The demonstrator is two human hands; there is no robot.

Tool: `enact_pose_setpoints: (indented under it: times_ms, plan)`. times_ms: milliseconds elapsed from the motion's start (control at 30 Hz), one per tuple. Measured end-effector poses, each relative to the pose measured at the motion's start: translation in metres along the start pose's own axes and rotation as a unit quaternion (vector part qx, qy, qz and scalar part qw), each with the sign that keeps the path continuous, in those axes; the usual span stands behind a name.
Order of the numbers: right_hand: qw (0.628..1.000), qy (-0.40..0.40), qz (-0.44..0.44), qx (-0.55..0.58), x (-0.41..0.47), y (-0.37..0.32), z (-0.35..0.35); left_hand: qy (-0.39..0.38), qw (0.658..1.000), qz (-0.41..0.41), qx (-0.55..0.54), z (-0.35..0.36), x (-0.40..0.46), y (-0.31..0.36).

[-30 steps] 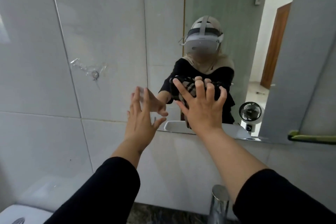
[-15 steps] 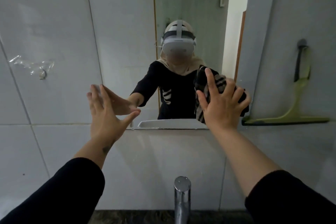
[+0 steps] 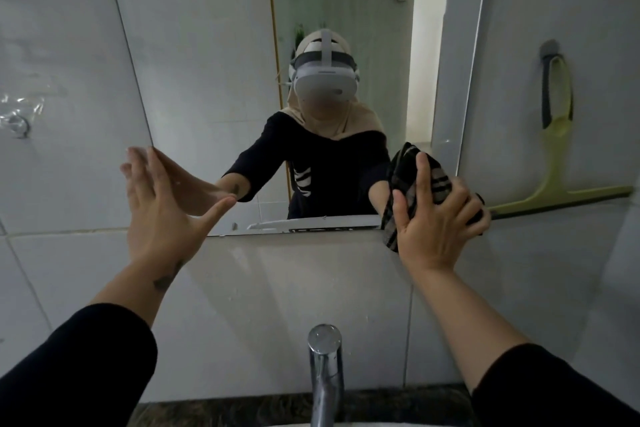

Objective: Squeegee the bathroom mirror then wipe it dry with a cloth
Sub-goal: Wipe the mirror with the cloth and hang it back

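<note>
The bathroom mirror fills the wall ahead and reflects a person in a headset. My right hand presses a dark striped cloth flat against the mirror's lower right corner. My left hand is spread open, its fingertips against the mirror's lower left corner. A yellow-green squeegee hangs by its handle from a hook on the tiled wall, to the right of the mirror and apart from both hands.
A chrome faucet stands at the bottom centre, over a dark stone counter. A metal wall hook with clear plastic sits on the tiles at far left. Grey tiles surround the mirror.
My right hand has slid the cloth rightward along the mirror's lower edge to its right corner. The view has swung right, bringing the squeegee fully into sight. The left hand stays at the left corner.
</note>
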State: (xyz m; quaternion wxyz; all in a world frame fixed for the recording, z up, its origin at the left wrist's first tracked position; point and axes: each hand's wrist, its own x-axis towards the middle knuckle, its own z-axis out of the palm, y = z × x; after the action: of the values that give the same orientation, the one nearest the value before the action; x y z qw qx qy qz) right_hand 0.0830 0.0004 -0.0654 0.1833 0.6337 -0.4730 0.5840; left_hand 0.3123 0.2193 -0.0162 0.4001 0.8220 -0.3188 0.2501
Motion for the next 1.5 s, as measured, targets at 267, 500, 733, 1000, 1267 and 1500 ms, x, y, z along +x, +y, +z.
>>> enact_pose_setpoints:
  times_ms: [267,500,733,1000,1267,1500]
  plan:
    - [0.991,0.044,-0.126,0.014,-0.042,-0.044,0.015,0.020,1.000,0.010,-0.018,0.007,-0.002,-0.006]
    - [0.963,0.011,-0.268,0.023,-0.062,-0.114,0.005,-0.002,0.998,0.042,-0.050,0.001,-0.017,-0.037]
    - [0.921,0.009,-0.390,-0.004,-0.071,-0.182,0.002,-0.050,0.997,0.019,-0.059,-0.004,-0.044,-0.079]
    - [0.865,-0.056,-0.497,0.041,-0.072,-0.259,-0.017,-0.048,0.995,-0.045,-0.069,-0.041,-0.056,-0.114]
    - [0.806,-0.291,-0.405,0.318,-0.016,-0.310,-0.082,-0.087,0.903,-0.154,-0.391,-0.128,-0.001,-0.085]
    - [0.757,-0.373,-0.285,0.454,0.009,-0.356,-0.106,-0.068,0.842,-0.167,-0.508,-0.172,0.039,-0.069]
